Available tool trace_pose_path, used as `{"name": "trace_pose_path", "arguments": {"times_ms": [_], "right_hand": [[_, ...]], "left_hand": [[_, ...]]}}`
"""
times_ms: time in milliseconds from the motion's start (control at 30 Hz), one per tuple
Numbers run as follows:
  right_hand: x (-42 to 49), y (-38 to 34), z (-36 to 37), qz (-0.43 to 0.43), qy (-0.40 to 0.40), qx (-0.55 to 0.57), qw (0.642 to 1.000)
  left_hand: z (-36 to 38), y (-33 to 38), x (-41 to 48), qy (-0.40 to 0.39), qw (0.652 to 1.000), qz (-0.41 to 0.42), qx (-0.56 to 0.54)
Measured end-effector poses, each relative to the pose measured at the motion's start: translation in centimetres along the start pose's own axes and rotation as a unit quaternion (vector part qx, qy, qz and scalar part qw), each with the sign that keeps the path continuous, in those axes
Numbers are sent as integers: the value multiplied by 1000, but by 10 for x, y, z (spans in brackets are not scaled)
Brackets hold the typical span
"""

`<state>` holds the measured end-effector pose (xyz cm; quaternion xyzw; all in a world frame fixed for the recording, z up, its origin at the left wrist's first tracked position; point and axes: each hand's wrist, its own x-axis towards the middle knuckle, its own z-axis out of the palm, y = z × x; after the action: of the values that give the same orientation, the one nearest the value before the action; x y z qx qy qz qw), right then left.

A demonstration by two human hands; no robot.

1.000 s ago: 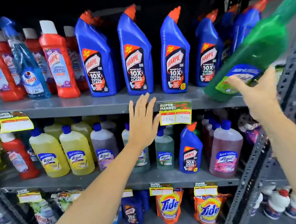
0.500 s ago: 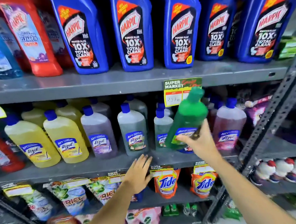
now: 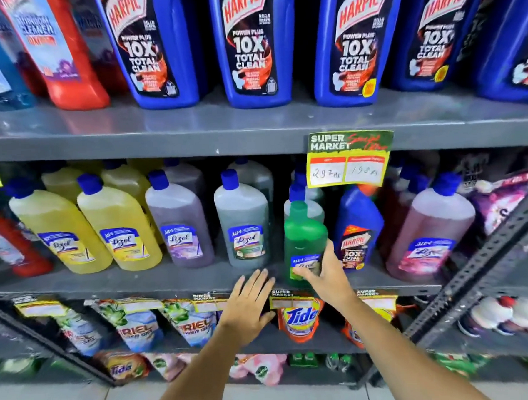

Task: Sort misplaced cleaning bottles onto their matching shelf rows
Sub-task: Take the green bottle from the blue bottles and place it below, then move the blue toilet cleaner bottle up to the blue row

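Note:
A green Lizol bottle stands upright at the front of the middle shelf, in the Lizol row. My right hand grips its lower part around the label. My left hand is flat and open, fingers spread, resting against the middle shelf's front edge just left of the green bottle. A blue Harpic bottle stands right beside the green bottle, among the Lizol bottles. More blue Harpic bottles line the upper shelf.
Yellow, purple, grey-green and pink Lizol bottles fill the middle shelf. A price tag hangs from the upper shelf edge. Tide and Ariel pouches sit below. A slanted metal rack post is at the right.
My right hand brought the green bottle down from the upper right and set it upright in the Lizol row. My left hand dropped from the upper shelf edge to the middle shelf edge.

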<state>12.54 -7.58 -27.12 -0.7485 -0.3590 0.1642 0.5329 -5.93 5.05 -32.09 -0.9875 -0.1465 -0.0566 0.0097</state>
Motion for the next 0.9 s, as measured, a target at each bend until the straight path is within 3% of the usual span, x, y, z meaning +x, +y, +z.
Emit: {"name": "trace_pose_path", "arguments": {"times_ms": [200, 333, 400, 467, 600, 733, 900], "right_hand": [[-19, 5, -2, 3, 29, 12, 1000], [-35, -2, -26, -19, 298, 30, 954], [-24, -1, -42, -25, 348, -39, 936], [-6, -3, -54, 3, 327, -97, 940], [17, -1, -55, 67, 250, -40, 965], [22, 7, -48, 106, 272, -3, 957], [5, 6, -52, 86, 294, -16, 952]], "left_hand": [[6, 0, 0, -1, 1000, -1, 3], [7, -2, 0, -1, 1000, 0, 20], [7, 0, -1, -6, 1000, -6, 26], [8, 2, -2, -12, 1000, -12, 23], [9, 4, -3, -27, 999, -27, 25], [5, 3, -4, -41, 999, -25, 17], [-2, 9, -4, -86, 995, -40, 33]]}}
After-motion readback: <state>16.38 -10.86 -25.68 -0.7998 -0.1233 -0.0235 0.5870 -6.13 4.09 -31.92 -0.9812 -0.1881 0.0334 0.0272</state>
